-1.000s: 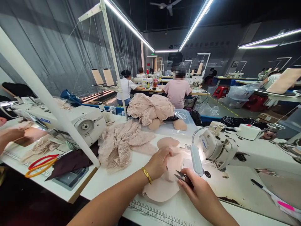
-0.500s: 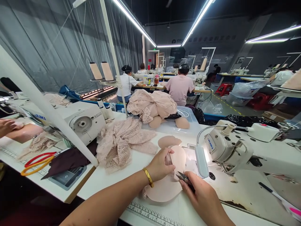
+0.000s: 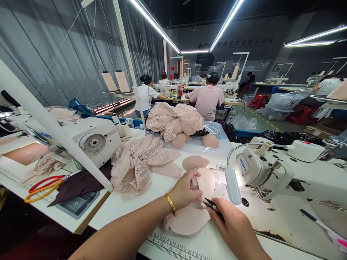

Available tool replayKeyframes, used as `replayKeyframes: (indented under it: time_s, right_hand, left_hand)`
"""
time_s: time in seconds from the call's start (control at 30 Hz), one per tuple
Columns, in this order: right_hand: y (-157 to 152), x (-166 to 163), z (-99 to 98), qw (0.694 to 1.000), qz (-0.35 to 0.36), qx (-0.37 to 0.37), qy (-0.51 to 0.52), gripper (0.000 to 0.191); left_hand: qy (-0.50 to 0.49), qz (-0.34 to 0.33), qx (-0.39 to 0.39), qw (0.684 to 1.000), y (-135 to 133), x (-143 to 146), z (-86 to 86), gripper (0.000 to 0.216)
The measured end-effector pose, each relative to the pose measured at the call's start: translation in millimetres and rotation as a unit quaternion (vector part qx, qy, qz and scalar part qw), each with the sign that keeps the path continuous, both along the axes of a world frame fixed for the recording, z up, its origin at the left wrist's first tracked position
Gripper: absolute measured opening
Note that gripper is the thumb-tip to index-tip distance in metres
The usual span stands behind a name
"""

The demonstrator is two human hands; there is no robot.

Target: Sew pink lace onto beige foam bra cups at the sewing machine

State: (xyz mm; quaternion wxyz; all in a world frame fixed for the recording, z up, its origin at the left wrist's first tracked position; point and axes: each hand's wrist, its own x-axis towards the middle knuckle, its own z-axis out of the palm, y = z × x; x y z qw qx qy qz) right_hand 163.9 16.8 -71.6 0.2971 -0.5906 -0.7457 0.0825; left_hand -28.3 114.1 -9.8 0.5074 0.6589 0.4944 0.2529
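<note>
My left hand (image 3: 187, 189), with a gold bracelet at its wrist, pinches a beige bra cup piece (image 3: 206, 182) over the white table. Part of the fabric under its fingers is hidden. Black thread snips (image 3: 213, 206) sit in my right hand (image 3: 230, 220), their blades a little apart and pointing at the lower edge of the cup piece. A larger rounded part of the beige fabric (image 3: 187, 221) spreads on the table below both hands. Another beige cup (image 3: 193, 163) lies just behind them.
A sewing machine (image 3: 260, 169) with a lamp (image 3: 232, 186) stands on the right. Beige lace (image 3: 143, 159) lies at left; more lace (image 3: 176, 121) fills a plastic bin (image 3: 222, 133). Orange-and-red scissors (image 3: 45, 187) rest on the neighbouring table. Co-workers sit ahead.
The snips have shifted slightly left and up against the edge of the cup piece. My left hand stays almost where it was. The co-worker's hand at far left has gone from view.
</note>
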Motion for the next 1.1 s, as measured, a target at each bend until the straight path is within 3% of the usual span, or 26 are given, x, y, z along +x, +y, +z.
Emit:
replayKeyframes:
  time_s: [0.47, 0.7, 1.1]
  right_hand:
    - [2.3, 2.0, -2.7, 0.999, 0.009, 0.032, 0.023, 0.024]
    - [2.6, 3.1, -7.7, 0.999, 0.007, 0.035, 0.022, 0.024]
    - [1.0, 0.1, 0.3, 0.999, 0.014, 0.022, 0.030, 0.027]
  left_hand:
    - [0.000, -0.003, -0.002, 1.000, -3.1, -3.8, 9.0, 0.059]
    - [0.004, -0.007, 0.000, 1.000, -2.6, -3.0, 5.8, 0.061]
    - [-0.002, -0.017, 0.001, 1.000, -1.6, -2.4, 4.8, 0.062]
